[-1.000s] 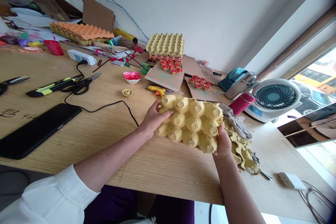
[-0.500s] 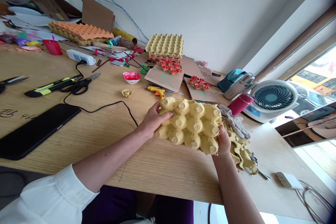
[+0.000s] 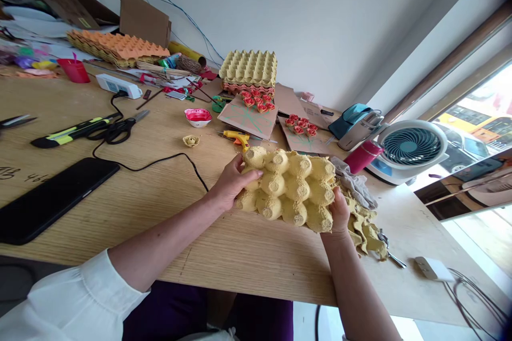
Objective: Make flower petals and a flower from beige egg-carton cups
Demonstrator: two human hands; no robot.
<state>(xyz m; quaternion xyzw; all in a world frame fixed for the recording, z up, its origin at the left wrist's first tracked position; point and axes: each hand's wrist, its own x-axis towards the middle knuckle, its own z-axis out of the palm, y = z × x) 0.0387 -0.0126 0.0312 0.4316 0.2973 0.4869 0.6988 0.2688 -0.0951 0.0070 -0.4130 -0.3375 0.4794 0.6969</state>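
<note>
- Left hand (image 3: 234, 181) and right hand (image 3: 339, 212) are gripping one egg carton (image 3: 286, 189) between their fingers; seemingly a holding step.
- Next move is probably calling for even support.
- Carton is showing about twelve cups.
- Beyond left fingers: one glue gun (image 3: 238, 137), one bowl (image 3: 198, 123), one pale flower (image 3: 191, 140) are sitting.

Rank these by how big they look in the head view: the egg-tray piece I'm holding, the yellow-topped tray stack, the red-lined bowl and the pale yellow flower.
Largest to smallest:
1. Egg-tray piece, though nearer the camera than the stack
2. Tray stack
3. Red-lined bowl
4. Pale yellow flower
</note>
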